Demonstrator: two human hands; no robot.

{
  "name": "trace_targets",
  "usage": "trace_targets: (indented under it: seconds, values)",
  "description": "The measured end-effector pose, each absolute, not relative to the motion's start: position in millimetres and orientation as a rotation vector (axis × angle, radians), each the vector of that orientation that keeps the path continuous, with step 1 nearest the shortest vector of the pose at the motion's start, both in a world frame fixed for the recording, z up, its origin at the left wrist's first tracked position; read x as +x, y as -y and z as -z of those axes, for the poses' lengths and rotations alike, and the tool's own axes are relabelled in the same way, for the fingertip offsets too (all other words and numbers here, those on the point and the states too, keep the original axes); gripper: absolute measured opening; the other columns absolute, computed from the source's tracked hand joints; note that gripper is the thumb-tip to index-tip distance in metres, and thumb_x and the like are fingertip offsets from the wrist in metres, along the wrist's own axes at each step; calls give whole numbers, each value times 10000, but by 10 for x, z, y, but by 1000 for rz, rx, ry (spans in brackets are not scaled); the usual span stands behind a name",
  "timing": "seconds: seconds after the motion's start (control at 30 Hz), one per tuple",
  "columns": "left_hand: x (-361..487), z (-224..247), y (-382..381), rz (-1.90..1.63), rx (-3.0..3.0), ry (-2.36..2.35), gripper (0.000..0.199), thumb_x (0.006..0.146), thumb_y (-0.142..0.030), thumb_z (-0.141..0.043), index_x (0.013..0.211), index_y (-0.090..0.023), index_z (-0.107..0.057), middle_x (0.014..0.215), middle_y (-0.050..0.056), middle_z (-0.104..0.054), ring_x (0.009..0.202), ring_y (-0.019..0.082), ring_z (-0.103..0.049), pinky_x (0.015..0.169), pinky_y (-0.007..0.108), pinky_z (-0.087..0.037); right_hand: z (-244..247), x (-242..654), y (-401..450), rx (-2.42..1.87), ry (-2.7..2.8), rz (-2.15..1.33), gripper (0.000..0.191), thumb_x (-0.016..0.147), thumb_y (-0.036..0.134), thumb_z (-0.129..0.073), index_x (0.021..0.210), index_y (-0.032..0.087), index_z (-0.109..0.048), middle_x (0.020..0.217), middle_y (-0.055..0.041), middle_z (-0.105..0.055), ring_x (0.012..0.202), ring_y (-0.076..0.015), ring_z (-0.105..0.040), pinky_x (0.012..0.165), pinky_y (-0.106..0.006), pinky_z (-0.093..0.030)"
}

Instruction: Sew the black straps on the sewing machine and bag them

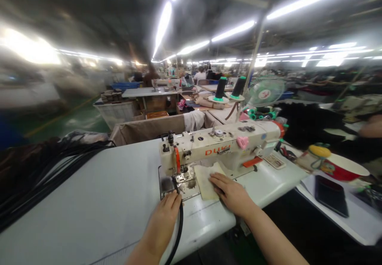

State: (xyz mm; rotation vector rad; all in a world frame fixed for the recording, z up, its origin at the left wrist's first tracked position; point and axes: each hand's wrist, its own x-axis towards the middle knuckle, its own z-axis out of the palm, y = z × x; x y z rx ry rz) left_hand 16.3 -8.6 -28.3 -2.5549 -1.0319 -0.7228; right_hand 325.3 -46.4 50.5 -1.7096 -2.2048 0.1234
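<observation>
An off-white sewing machine (193, 149) stands on a pale worktable (119, 185). My left hand (163, 219) is closed at the front of the needle plate, its fingers pressed on a narrow black strap (180, 227). From those fingers the strap runs up toward the presser foot and curves down over the table's front edge. My right hand (231, 193) lies with fingers stretched out on a pale yellow sheet (205, 181), right of the needle; whether it is cloth or paper I cannot tell.
Long black strips (59, 169) lie along the table's left side. Two black thread cones (220, 89) stand behind the machine, near a green fan (265, 92). At right are a yellow-lidded jar (316, 155), a red-and-white bowl (343, 167) and a dark phone (331, 195).
</observation>
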Motion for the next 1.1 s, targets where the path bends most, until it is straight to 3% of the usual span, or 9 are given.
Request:
trace_targets:
  seconds: [0.23,0.37,0.47,0.57,0.67,0.83,1.0,1.1]
  values:
    - [154,286,97,759,-2532,1019,478,909,53,-400,1270,-135,-650,1287,135,-680,1191,250,-662,1035,386,-573,-566,3345,156,-1699,2135,56,427,880,82,-562,1256,205,-723,1336,-103,-708,1232,-251,-654,1047,-394,-527]
    - [135,315,108,717,-2527,1024,597,842,123,-365,1295,-153,-638,1306,107,-678,1217,236,-651,1039,364,-565,-762,3192,358,-1685,2060,220,242,954,141,-538,1059,197,-749,986,-97,-747,937,-231,-689,810,-343,-554]
    - [134,334,107,689,-2539,1023,603,835,123,-378,1303,-161,-631,1308,96,-677,1225,236,-647,1049,367,-558,-1100,3095,454,-1575,1925,458,221,1008,221,-528,920,190,-728,825,-81,-685,820,-219,-644,749,-336,-522]
    - [143,355,105,692,-2530,1028,595,837,126,-384,1300,-158,-626,1301,95,-681,1215,234,-653,1047,368,-561,-1558,3074,333,-1388,1800,705,239,1008,172,-525,1170,172,-700,1089,-113,-730,1017,-233,-660,900,-349,-521]
    - [151,374,105,705,-2505,1027,589,835,126,-392,1303,-153,-616,1304,105,-678,1201,239,-661,1033,375,-570,-1948,3103,67,-1413,1889,770,319,1019,268,-556,1304,164,-652,1308,-111,-698,1205,-262,-625,1047,-381,-478]
    - [161,348,105,708,-2502,1017,623,805,142,-381,1303,-158,-604,1275,95,-687,1190,232,-666,1027,361,-572,-2205,3150,-284,-1549,2084,705,307,1030,362,-537,1197,158,-693,1226,-113,-742,1238,-273,-621,1080,-394,-463]
    - [179,274,113,690,-2496,1039,635,794,136,-377,1313,-166,-582,1300,104,-676,1182,219,-671,1017,343,-573,-2254,3170,-342,-1652,2081,733,299,1040,419,-504,1075,189,-691,1128,-111,-743,1105,-269,-664,928,-358,-509]
    - [185,241,111,699,-2501,1040,613,796,125,-377,1297,-162,-584,1291,107,-684,1163,209,-679,1009,324,-574,-2213,3197,-211,-1576,1962,826,293,1036,404,-505,1118,185,-681,1176,-128,-721,1080,-267,-657,904,-349,-499]
